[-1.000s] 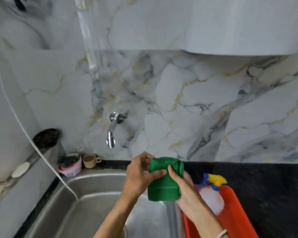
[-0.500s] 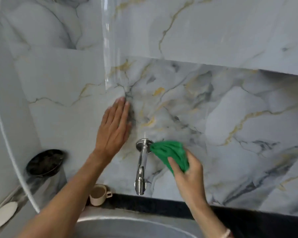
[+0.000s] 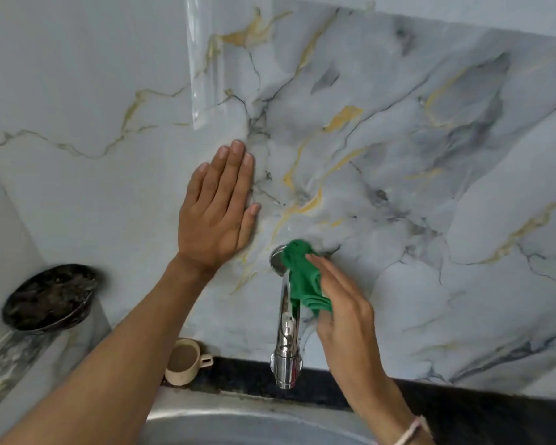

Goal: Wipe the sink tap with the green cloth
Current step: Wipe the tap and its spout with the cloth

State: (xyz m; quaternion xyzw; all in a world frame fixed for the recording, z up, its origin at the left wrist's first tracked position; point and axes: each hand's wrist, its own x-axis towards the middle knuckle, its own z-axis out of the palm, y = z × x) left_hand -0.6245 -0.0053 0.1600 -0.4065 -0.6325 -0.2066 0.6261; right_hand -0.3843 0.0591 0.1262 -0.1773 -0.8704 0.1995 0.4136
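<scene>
Green folded cloth (image 3: 305, 277): head view; pressed against the upper right side of the polished chrome wall tap (image 3: 285, 319), covering the spout top next to the round wall flange.
Tap position: projects from the grey marble-pattern wall tile (image 3: 430, 187), spout hanging down over the stainless steel sink basin (image 3: 238, 425).
Progress: wiping appears under way at the tap's base; lower spout and nozzle are bare of cloth, judged not yet reached.
Remaining: probably the spout length, nozzle and left side.
Right hand (image 3: 344, 316): fingers straight and held together, flat against the cloth, pushing it onto the metal; thumb hidden, so pinch cannot be confirmed.
Left hand (image 3: 217, 210): palm flat on the tile, up-left of the tap, fingers extended and close together, thumb out; holds nothing, likely bracing.
Nearby: small beige handled cup (image 3: 185, 361) on the dark counter ledge, left of the spout.
</scene>
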